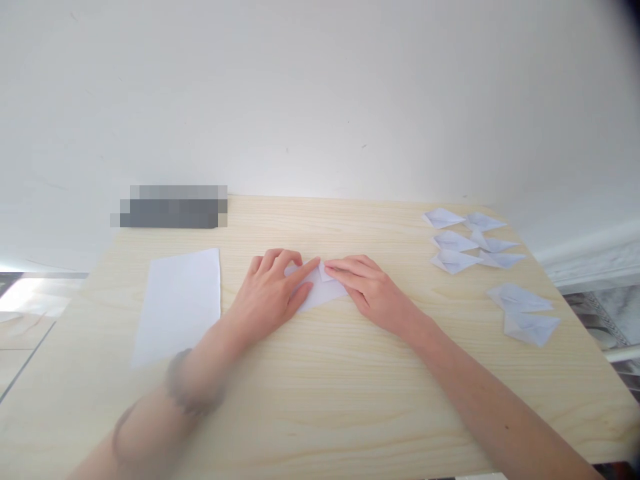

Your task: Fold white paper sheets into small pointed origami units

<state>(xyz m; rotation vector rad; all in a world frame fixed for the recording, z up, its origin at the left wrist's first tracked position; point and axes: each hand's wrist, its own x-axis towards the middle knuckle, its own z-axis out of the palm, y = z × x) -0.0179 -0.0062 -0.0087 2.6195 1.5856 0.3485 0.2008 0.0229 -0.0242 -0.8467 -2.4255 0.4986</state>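
With the folded white paper (pixel 320 298) flat on the wooden table (pixel 310 400) between both hands, brace its left part under the left hand (pixel 273 285), fanned out and not closed on anything, with the index fingertip just beside the small flap (pixel 327 273); with the right hand (pixel 367 283), laid over the right part with fingers together, square up the flap before pressing; impossible to tell from here of any pinch between right thumb and fingers; seemingly at a creasing step, so best to press lightly first, then firmly along the fold; avoid any slip of the lower layer, for fear of a skewed crease; work well apart from the pointed paper pieces (pixel 445 219) at the right.
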